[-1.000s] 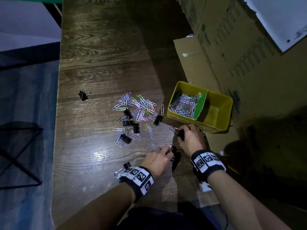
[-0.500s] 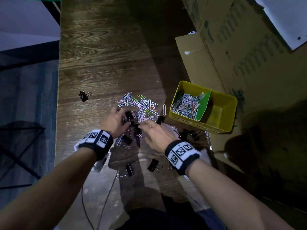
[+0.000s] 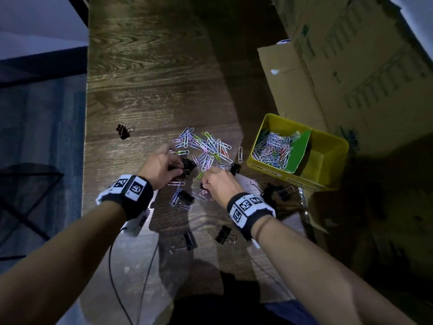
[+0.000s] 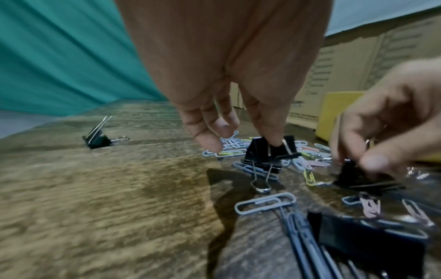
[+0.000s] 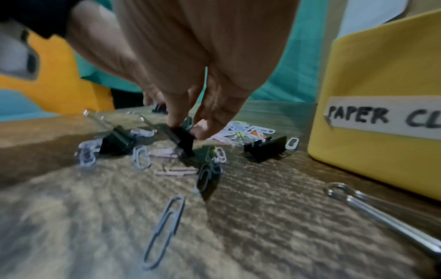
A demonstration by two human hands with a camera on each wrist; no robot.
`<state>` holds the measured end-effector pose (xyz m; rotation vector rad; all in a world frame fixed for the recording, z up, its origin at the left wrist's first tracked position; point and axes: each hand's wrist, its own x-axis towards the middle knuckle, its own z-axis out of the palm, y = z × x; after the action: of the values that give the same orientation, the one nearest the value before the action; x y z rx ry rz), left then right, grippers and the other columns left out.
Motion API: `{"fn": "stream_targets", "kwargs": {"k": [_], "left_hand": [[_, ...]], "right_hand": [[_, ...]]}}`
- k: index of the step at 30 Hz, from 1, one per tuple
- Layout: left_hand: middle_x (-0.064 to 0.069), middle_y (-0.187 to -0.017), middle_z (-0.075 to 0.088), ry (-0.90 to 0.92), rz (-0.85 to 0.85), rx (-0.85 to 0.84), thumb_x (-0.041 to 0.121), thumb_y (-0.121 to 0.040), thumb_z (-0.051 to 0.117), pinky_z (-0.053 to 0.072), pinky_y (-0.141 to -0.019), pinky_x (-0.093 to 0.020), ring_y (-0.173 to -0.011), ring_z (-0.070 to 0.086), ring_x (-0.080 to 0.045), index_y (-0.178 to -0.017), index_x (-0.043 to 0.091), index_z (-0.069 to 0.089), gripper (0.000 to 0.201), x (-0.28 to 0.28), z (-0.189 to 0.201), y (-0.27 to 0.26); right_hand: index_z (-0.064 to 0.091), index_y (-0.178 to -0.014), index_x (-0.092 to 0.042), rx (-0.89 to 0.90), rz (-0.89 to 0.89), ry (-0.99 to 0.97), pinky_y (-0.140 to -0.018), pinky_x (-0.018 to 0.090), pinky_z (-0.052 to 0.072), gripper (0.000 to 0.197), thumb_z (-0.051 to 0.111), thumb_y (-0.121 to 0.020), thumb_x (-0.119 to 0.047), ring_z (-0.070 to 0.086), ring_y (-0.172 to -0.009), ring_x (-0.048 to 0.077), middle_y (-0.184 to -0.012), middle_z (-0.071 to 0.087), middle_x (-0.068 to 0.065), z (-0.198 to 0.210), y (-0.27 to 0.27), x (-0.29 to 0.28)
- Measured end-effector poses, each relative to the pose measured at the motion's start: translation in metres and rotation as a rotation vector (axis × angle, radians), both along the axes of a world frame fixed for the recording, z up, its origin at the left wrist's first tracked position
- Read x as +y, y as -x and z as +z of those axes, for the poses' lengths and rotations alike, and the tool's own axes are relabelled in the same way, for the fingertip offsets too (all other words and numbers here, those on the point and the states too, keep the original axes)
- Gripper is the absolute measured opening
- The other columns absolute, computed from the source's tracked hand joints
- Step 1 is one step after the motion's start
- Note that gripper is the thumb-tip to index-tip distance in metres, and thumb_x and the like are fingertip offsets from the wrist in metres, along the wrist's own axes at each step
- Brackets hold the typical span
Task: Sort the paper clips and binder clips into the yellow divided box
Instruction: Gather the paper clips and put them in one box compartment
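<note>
A pile of coloured paper clips (image 3: 206,148) lies mid-table with black binder clips mixed in. The yellow divided box (image 3: 337,160) stands to its right; a green divider (image 3: 300,151) splits it, and the left compartment holds paper clips. My left hand (image 3: 168,165) hovers at the pile's left edge. Its thumb tip touches a black binder clip (image 4: 269,152) while the fingers (image 4: 210,143) stay apart from it. My right hand (image 5: 188,130) pinches another black binder clip (image 5: 182,140) at the pile's near edge, low over the table.
One binder clip (image 3: 123,131) lies alone at the far left. Two more (image 3: 225,234) (image 3: 188,241) lie near me, and others (image 3: 276,192) sit by the box's front. Cardboard boxes (image 3: 351,66) wall the right side. The table's left edge (image 3: 85,160) drops off.
Both hands have moved from the near part of the table forward into the pile. Over the last half second they have hardly shifted.
</note>
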<state>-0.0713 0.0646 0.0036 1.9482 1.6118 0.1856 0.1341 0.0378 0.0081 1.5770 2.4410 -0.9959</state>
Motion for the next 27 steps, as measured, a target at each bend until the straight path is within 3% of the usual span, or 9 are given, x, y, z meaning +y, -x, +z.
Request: {"fn": "stream_targets", "kwargs": {"k": [4, 9, 12, 15, 18, 21, 24, 26, 27], "left_hand": [[0.002, -0.141, 0.044, 0.05, -0.204, 0.101, 0.019, -0.078, 0.071, 0.038, -0.096, -0.04, -0.115, 0.045, -0.028, -0.084, 0.016, 0.068, 0.007, 0.008, -0.006, -0.011], [-0.007, -0.115, 0.063, 0.02, -0.238, 0.091, 0.015, -0.08, 0.068, 0.034, -0.094, -0.035, -0.105, 0.058, -0.026, -0.087, 0.01, 0.067, 0.009, 0.009, -0.011, -0.022], [-0.01, -0.105, 0.063, 0.005, -0.219, 0.031, 0.009, -0.077, 0.07, 0.042, -0.086, -0.032, -0.095, 0.06, -0.029, -0.083, 0.006, 0.068, 0.007, 0.009, -0.012, -0.023], [-0.012, -0.101, 0.06, 0.007, -0.21, -0.014, 0.003, -0.074, 0.071, 0.042, -0.082, -0.028, -0.091, 0.06, -0.028, -0.078, 0.002, 0.068, 0.004, 0.007, -0.011, -0.026], [-0.01, -0.097, 0.06, -0.015, -0.087, -0.113, 0.003, -0.072, 0.074, 0.04, -0.076, -0.024, -0.086, 0.06, -0.027, -0.074, 0.003, 0.07, 0.005, 0.005, -0.008, -0.02], [0.005, -0.088, 0.054, -0.001, 0.128, -0.272, 0.005, -0.072, 0.076, 0.046, -0.076, -0.028, -0.081, 0.057, -0.016, -0.067, 0.017, 0.067, 0.016, 0.003, -0.002, 0.002], [0.013, -0.086, 0.051, -0.007, 0.349, -0.274, 0.004, -0.072, 0.075, 0.044, -0.077, -0.018, -0.082, 0.057, -0.014, -0.065, 0.026, 0.062, 0.027, -0.002, -0.004, 0.037], [0.005, -0.086, 0.053, 0.019, 0.43, -0.193, 0.003, -0.073, 0.074, 0.041, -0.072, -0.013, -0.085, 0.057, -0.022, -0.067, 0.019, 0.063, 0.021, -0.011, -0.007, 0.057], [-0.001, -0.089, 0.056, 0.033, 0.435, -0.115, 0.003, -0.073, 0.073, 0.041, -0.07, -0.016, -0.086, 0.058, -0.024, -0.068, 0.016, 0.065, 0.016, -0.017, -0.008, 0.065]], "right_hand": [[0.066, -0.103, -0.01, 0.075, -0.208, -0.006, -0.081, 0.034, 0.053, 0.017, 0.052, -0.094, -0.008, 0.061, -0.087, 0.023, -0.102, 0.063, 0.005, 0.022, -0.023, 0.003], [0.068, -0.099, -0.013, 0.016, -0.365, -0.123, -0.074, 0.033, 0.056, 0.017, 0.056, -0.09, -0.007, 0.063, -0.081, 0.021, -0.101, 0.065, 0.005, 0.03, -0.072, -0.005], [0.068, -0.099, -0.012, -0.097, -0.375, -0.047, -0.069, 0.036, 0.057, 0.02, 0.055, -0.087, -0.001, 0.065, -0.079, 0.024, -0.102, 0.062, 0.005, 0.02, -0.088, -0.013], [0.067, -0.098, -0.011, -0.161, -0.355, -0.04, -0.073, 0.042, 0.056, 0.016, 0.058, -0.085, -0.006, 0.062, -0.088, 0.028, -0.106, 0.06, 0.008, 0.011, -0.091, -0.02], [0.068, -0.092, -0.014, -0.131, -0.275, -0.21, -0.081, 0.04, 0.047, 0.013, 0.064, -0.08, -0.017, 0.055, -0.096, 0.029, -0.1, 0.062, 0.008, 0.009, -0.077, -0.025], [0.069, -0.095, -0.014, 0.003, -0.087, -0.272, -0.084, 0.041, 0.048, 0.018, 0.065, -0.078, -0.013, 0.057, -0.096, 0.03, -0.1, 0.064, 0.009, 0.014, -0.041, -0.029], [0.057, -0.125, -0.014, 0.062, 0.222, -0.115, -0.1, 0.046, 0.042, 0.049, 0.055, -0.08, 0.005, 0.047, -0.121, 0.028, -0.131, 0.053, 0.01, 0.016, 0.002, -0.032], [0.042, -0.138, -0.018, 0.0, 0.361, -0.053, -0.108, 0.047, 0.033, 0.062, 0.05, -0.083, 0.009, 0.033, -0.133, 0.028, -0.146, 0.038, 0.008, 0.015, 0.025, -0.031], [0.038, -0.14, -0.018, -0.04, 0.405, -0.058, -0.109, 0.047, 0.031, 0.062, 0.048, -0.084, 0.009, 0.03, -0.135, 0.029, -0.147, 0.035, 0.008, 0.014, 0.034, -0.031]]}}
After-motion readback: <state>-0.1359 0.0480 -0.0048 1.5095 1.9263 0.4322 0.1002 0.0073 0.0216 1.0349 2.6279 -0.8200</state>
